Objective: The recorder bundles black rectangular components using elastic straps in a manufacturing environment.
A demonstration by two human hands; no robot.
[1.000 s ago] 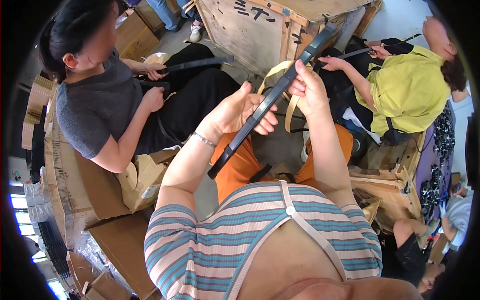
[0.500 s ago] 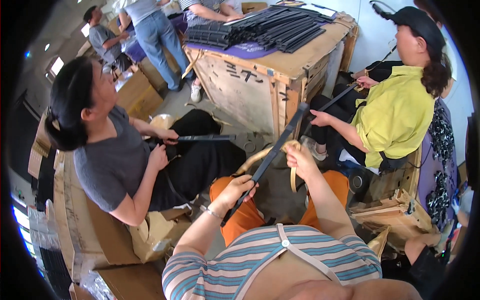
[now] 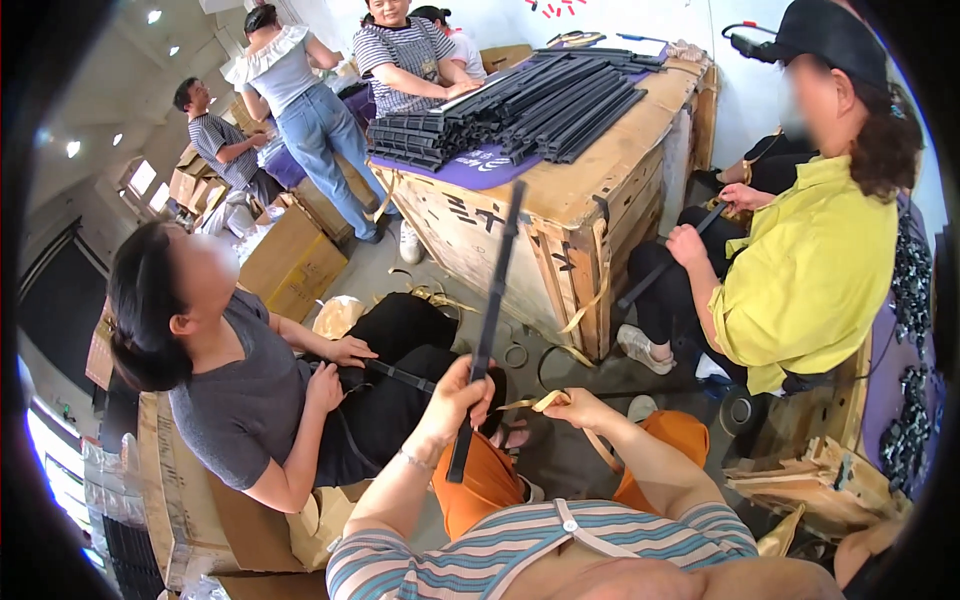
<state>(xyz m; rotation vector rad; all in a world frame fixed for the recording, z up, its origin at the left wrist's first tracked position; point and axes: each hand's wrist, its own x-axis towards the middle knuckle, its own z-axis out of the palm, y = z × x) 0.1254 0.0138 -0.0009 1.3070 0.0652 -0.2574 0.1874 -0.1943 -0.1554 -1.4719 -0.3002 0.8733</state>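
My left hand (image 3: 458, 402) is closed around the lower part of a long, narrow black strip (image 3: 497, 265). The strip stands nearly upright, its top end reaching in front of the wooden crate. My right hand (image 3: 583, 409) is a short way to the right, with its fingers pinching a thin tan ribbon-like tape (image 3: 548, 402). One stretch of the tape runs left toward my left hand, and another hangs below my right hand. Whether the tape joins the black strip is hidden behind my left fingers.
Ahead stands a wooden crate (image 3: 480, 250) with a pile of black strips (image 3: 560, 100) on a purple cloth. A co-worker in grey (image 3: 245, 390) sits at left, another in yellow (image 3: 820, 260) at right, both holding black strips. Tape scraps and a tape roll (image 3: 740, 412) lie on the floor.
The black strip has swung more upright. My right hand has moved down and away from it, still pinching the tape. The view has tilted up, showing more of the people behind.
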